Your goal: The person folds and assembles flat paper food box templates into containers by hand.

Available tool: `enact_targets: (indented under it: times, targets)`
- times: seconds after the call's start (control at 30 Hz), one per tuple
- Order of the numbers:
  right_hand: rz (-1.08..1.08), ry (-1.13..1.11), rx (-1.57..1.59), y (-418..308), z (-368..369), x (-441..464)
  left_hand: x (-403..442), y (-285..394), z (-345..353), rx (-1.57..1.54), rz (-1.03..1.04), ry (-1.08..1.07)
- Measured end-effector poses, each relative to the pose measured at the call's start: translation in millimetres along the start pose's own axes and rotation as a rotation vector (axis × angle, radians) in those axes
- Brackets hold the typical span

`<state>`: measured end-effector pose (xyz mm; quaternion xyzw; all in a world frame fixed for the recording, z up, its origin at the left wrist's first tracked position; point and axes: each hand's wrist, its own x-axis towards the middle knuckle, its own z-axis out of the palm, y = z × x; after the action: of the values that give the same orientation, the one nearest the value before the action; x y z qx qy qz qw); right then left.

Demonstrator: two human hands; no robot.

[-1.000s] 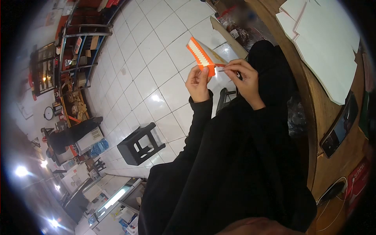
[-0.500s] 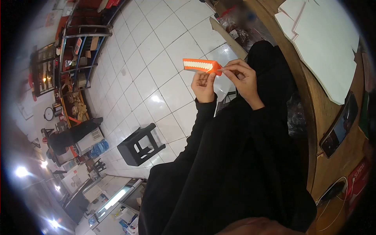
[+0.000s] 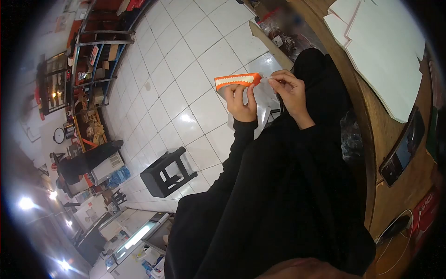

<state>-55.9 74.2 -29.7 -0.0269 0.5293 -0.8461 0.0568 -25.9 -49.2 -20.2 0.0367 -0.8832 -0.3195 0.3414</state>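
Note:
My left hand (image 3: 242,103) is closed around the lower edge of a long, narrow orange piece (image 3: 236,79), perhaps folded paper or card. A cream zigzag band runs along its side, and a grey face shows below. Just right of its end, my right hand (image 3: 289,90) pinches a small, thin whitish piece (image 3: 265,80) between thumb and fingers. That piece reaches toward the orange tip; whether they touch I cannot tell. Both hands are held above my black-clothed lap.
A wooden table (image 3: 377,158) on the right bears white sheets (image 3: 381,60), a phone (image 3: 403,148) and a white cable (image 3: 395,253). A black stool (image 3: 168,173) stands on the tiled floor. Shelves (image 3: 95,60) line the far left, where a person in dark clothes (image 3: 86,162) is seen.
The orange piece has turned, showing more of its lower face, and my left fingers have spread along it. My right hand has drawn slightly away from its tip with the whitish piece.

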Motion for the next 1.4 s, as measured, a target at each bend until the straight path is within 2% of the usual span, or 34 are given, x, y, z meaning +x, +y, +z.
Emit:
enact_targets:
  times: [0.03, 0.1, 0.13, 0.17, 0.23, 0.27, 0.33, 0.37, 0.43, 0.5, 0.57, 0.6, 0.67, 0.7, 0.77, 0.8, 0.87, 0.93, 0.97, 1.03, 1.07, 1.1, 1.17, 1.2, 1.23, 1.3, 1.37, 1.4]
  targets:
    - [-0.022, 0.0, -0.017, -1, 1, -1, -1, -1, 2, -0.003, 0.0, 0.0]
    - [-0.06, -0.019, -0.101, -2, 4, -4, -6, -4, 4, -0.251, -0.2, -0.091]
    - [-0.098, -0.039, -0.182, -2, 5, -5, -7, -5, 9, -0.4, -0.286, -0.07]
    - [-0.097, -0.041, -0.18, -2, 6, -6, -7, -9, 10, -0.397, -0.287, -0.069]
    - [-0.092, -0.007, -0.203, -3, 7, -8, -7, -12, 10, -0.648, -0.428, -0.156]
    - [-0.092, -0.007, -0.203, -2, 6, -7, -8, -14, 9, -0.647, -0.428, -0.156]
    - [-0.18, 0.005, -0.271, 0, 6, -6, -7, -15, 5, -0.862, -0.605, -0.256]
    - [-0.181, 0.008, -0.272, -1, 5, -6, -8, -14, 4, -0.863, -0.605, -0.258]
    - [-0.252, -0.053, -0.444, -5, 6, -5, -7, -7, -1, -1.021, -0.739, -0.17]
    - [-0.277, -0.061, -0.497, -7, 7, -4, -8, -5, -2, -1.01, -0.741, -0.128]
    - [-0.3, -0.074, -0.545, -6, 8, -4, -14, -10, -3, -0.792, -0.637, -0.153]
    - [-0.326, -0.08, -0.556, -4, 8, -3, -17, -14, -1, -0.79, -0.636, -0.152]
    - [-0.351, -0.085, -0.567, 0, 9, -4, -26, -17, 9, -0.629, -0.423, -0.088]
    - [-0.371, -0.047, -0.553, 0, 9, -3, -26, -10, 12, -0.633, -0.42, -0.089]
    - [-0.391, -0.007, -0.542, 3, 9, -5, -24, 10, 15, -0.846, -0.582, -0.048]
    - [-0.374, 0.058, -0.525, 3, 10, -7, -23, 14, 18, -0.957, -0.576, -0.034]
    - [-0.361, 0.121, -0.51, 1, 11, -10, -19, 20, 19, -0.989, -0.642, -0.016]
    - [-0.595, -0.069, -0.888, -10, 15, -11, -9, 23, 14, -0.962, -0.727, 0.043]
    - [-0.596, -0.067, -0.89, -14, 17, -12, -6, 12, 7, -1.096, -0.825, 0.04]
    - [-0.562, -0.167, -1.095, -19, 21, -12, 9, 9, 0, -1.086, -0.929, 0.21]
    - [-0.524, -0.131, -1.134, -16, 17, -11, 15, 4, -8, -1.113, -0.896, 0.249]
    - [-0.524, -0.134, -1.129, -14, 17, -11, 20, 0, -16, -1.138, -0.863, 0.289]
    - [-0.334, 0.044, -0.965, -11, 17, -9, 26, -2, -29, -1.105, -0.817, 0.326]
    - [-0.2, 0.016, -0.829, -3, 16, -9, 28, -5, -34, -1.158, -0.802, 0.356]
    - [-0.2, 0.015, -0.828, 3, 14, -8, 29, -8, -38, -1.212, -0.786, 0.383]
    - [-0.196, -0.128, -0.8, 10, 10, -8, 28, -10, -40, -1.216, -0.798, 0.402]
    - [-0.238, -0.133, -0.796, 12, 9, -9, 23, -12, -33, -1.072, -0.779, 0.402]
    - [-0.282, -0.14, -0.788, 11, 10, -9, 21, -6, -27, -1.082, -0.858, 0.33]
